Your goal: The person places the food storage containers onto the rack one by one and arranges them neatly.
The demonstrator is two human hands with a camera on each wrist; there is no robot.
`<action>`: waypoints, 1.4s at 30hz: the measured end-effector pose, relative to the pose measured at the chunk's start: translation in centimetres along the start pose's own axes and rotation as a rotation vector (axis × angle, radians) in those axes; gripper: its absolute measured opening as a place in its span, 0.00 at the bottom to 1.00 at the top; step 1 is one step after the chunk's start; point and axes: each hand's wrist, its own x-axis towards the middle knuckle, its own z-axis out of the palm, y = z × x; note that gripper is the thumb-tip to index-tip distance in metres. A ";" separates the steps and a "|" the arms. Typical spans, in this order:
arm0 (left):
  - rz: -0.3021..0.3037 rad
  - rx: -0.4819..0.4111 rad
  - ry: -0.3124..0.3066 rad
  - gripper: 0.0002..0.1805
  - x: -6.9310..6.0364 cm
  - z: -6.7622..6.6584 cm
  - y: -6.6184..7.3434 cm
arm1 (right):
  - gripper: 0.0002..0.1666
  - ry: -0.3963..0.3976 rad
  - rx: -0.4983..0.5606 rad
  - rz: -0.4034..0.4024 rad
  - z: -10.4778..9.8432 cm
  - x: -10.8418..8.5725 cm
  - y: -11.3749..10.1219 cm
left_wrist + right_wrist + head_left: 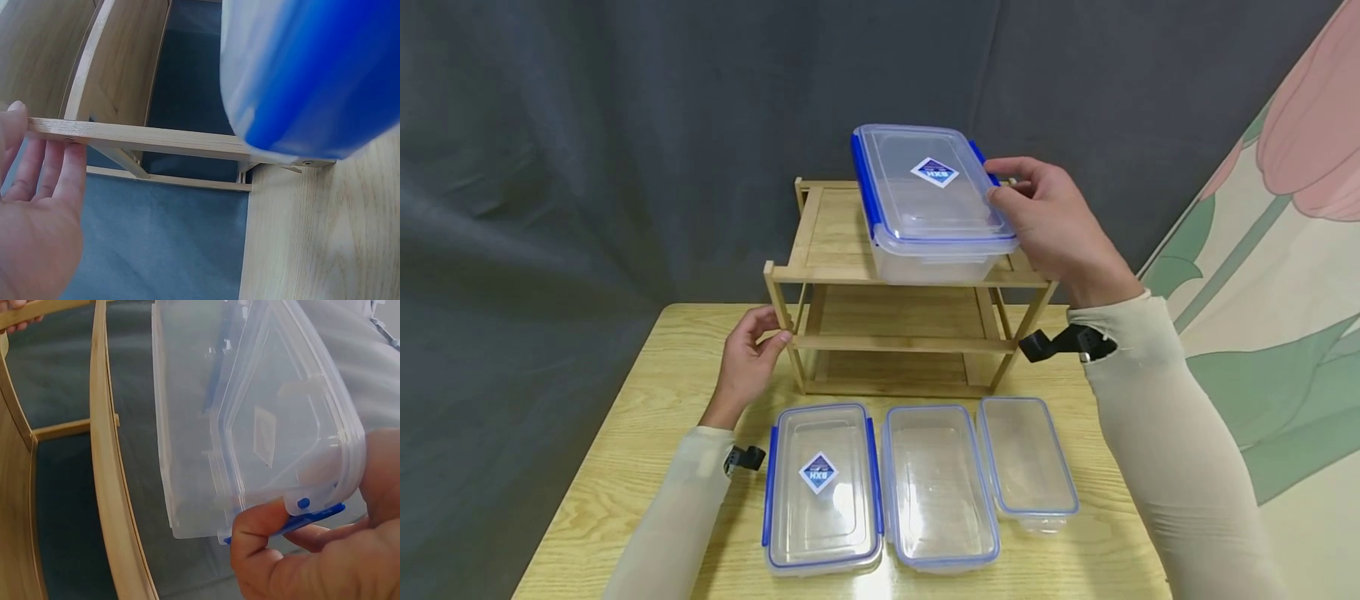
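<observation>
In the head view, my right hand [1051, 218] pinches the right side of a clear food storage container [917, 208] with a lid and blue clips. Thumb and fingers grip it by one blue clip [312, 517], as the right wrist view shows. The container is tilted and held over the front of the top shelf of a wooden rack [835, 225]; a gap parts it from the shelf edge in the right wrist view. Lower left, my left hand [748, 354] grips the rack's front left post [144, 134], thumb on one side and fingers on the other.
On the wooden table [625, 467], before the rack, lie a lidded container with blue clips [823, 525], a blue-rimmed clear container [940, 483] and a smaller one [1030, 458]. A dark curtain [662, 150] hangs behind; a flower-patterned cloth [1285, 333] is at right.
</observation>
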 end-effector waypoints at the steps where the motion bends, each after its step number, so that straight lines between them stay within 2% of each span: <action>1: -0.003 0.000 0.002 0.20 0.0 0.1 0.1 | 0.30 -0.005 0.006 0.005 0.3 0.2 -0.1; 7: -0.005 -0.005 0.004 0.20 0.1 0.1 0.2 | 0.31 -0.036 0.046 0.025 2.4 1.3 -0.9; 13: 0.030 -0.009 -0.011 0.20 0.4 0.0 0.0 | 0.33 -0.049 0.091 0.067 4.7 2.4 -1.6; 23: 0.050 -0.001 -0.005 0.19 0.6 -0.1 -0.2 | 0.32 -0.040 0.158 0.084 8.1 3.8 -2.1; 32: 0.042 0.013 -0.003 0.18 0.9 -0.3 -0.5 | 0.33 -0.021 0.151 0.099 9.3 4.3 -2.9; 42: 0.048 0.003 -0.006 0.17 0.9 -0.3 -0.6 | 0.32 -0.028 0.135 0.116 9.4 4.2 -3.1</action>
